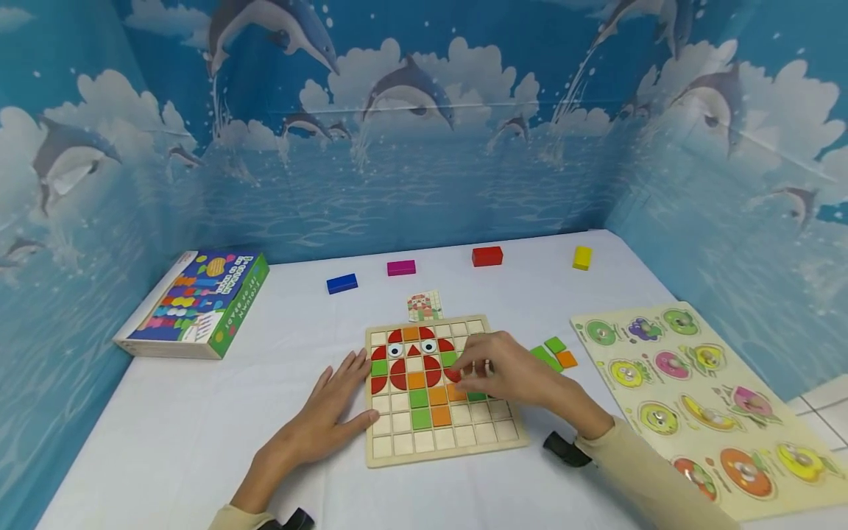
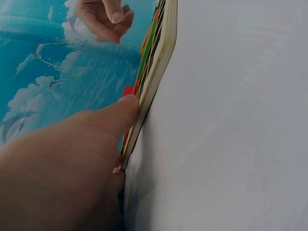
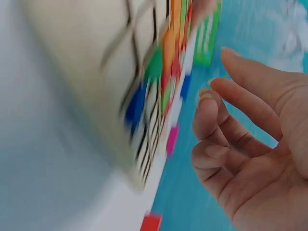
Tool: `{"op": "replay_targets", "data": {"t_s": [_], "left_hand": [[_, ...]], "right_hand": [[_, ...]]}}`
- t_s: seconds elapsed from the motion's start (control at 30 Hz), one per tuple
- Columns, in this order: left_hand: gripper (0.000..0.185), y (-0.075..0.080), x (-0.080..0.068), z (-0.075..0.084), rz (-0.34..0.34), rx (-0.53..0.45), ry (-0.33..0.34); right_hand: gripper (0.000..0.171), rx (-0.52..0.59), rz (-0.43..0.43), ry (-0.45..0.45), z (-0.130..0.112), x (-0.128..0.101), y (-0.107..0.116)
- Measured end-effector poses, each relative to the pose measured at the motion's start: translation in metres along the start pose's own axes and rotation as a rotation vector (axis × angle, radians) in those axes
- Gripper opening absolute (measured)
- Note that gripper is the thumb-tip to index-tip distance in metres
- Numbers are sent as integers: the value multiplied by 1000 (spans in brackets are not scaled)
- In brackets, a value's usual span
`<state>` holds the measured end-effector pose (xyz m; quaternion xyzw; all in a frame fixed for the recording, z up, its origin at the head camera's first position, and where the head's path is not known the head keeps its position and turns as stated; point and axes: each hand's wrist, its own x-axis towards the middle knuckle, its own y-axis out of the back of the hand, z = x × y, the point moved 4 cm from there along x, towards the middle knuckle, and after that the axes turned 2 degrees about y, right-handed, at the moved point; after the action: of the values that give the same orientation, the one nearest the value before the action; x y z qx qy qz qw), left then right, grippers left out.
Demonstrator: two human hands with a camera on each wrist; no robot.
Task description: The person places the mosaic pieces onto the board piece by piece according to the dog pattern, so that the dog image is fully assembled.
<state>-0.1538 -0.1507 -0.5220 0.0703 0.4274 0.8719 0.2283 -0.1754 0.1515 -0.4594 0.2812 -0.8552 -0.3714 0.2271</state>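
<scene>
A wooden grid board (image 1: pixel 447 452) lies on the white table, with red, green and orange tiles and two eye tiles set in a pattern. My left hand (image 1: pixel 331 408) rests flat along its left edge, fingers straight; the left wrist view has the thumb (image 2: pixel 126 108) against the board's side. Over the right half of the board hovers my right hand (image 1: pixel 503 369), fingertips close above an orange tile (image 1: pixel 456 392). In the right wrist view its fingers (image 3: pixel 245 101) are loosely bent and apart from the thumb, with nothing between them. The hand partly hides the tiles under it.
A small pattern card (image 1: pixel 425 306) touches the board's far edge. Loose green and orange tiles (image 1: pixel 555 344) lie right of it. A fruit puzzle board (image 1: pixel 636 412) is at the right, a toy box (image 1: pixel 199 302) at the left. Blue, magenta, red (image 1: pixel 487 256) and yellow blocks line the back.
</scene>
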Motion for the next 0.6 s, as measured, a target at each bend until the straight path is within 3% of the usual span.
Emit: {"op": "replay_targets", "data": {"t_s": [0.37,0.6], "left_hand": [[86,0,-1,0,-6,-10,9],[87,0,0,0,-11,3,21]], "right_hand": [[32,-78,119,-159,72,-44,52],[27,-69,85,-300,95,-63,73]]}}
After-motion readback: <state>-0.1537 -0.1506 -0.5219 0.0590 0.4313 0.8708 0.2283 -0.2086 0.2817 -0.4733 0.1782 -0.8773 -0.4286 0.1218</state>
